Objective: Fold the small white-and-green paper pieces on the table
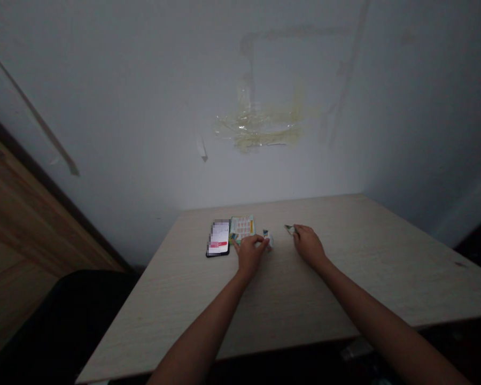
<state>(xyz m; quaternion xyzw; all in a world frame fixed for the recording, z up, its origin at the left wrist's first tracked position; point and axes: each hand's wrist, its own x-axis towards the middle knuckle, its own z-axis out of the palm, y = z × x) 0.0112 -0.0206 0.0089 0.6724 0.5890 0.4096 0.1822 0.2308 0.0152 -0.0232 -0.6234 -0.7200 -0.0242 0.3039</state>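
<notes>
"Phone (221,234), one, lay screen lit. Printed leaflet (243,226), one, lay just right of it."
"Hands?"
"Left hand (250,253), right of the phone, pinched a small printed piece (270,240), thumb against forefinger. Right hand (309,246), farther right, gripped a second piece (289,229), fingertips together."
"Risk?"
"An outer left finger, spread near the phone, could have nudged it; slack pinches could have dropped either piece."
</notes>
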